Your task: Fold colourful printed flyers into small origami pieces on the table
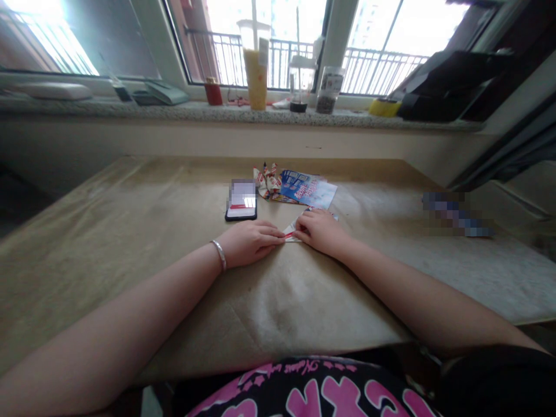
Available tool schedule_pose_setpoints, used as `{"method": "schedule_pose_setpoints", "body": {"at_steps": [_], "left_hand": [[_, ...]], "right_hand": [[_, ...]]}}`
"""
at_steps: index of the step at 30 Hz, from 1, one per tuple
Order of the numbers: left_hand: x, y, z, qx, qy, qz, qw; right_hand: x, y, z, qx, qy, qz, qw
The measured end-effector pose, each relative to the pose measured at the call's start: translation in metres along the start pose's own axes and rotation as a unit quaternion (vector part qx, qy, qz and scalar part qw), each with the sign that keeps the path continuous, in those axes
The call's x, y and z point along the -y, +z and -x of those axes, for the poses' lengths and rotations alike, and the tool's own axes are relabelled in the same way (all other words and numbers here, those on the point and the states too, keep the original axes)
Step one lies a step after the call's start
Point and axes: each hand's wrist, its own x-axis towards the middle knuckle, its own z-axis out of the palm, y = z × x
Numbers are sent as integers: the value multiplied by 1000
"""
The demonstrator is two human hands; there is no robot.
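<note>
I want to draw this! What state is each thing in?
left hand: flat, fingertips on the folded paper
right hand: pressing on the folded paper
folded paper: creased to a point, lying flat
phone: lying face up
blue leaflet: lying flat

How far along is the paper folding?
Some looks done: there is a small heap of folded paper pieces. In hand: the left hand and right hand press a white-and-red folded paper. Remaining: the flat blue printed leaflets look unfolded.
</note>
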Motion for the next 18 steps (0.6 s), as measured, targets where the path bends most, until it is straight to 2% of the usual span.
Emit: {"method": "schedule_pose_setpoints", "body": {"at_steps": [7,18], "left_hand": [[0,0,0,0,1,-12,1000],[1,-7,0,14,23,-11,1000]], "right_hand": [[11,-2,2,-11,-2,26,1000],[7,1,-1,-4,22,-31,999]]}}
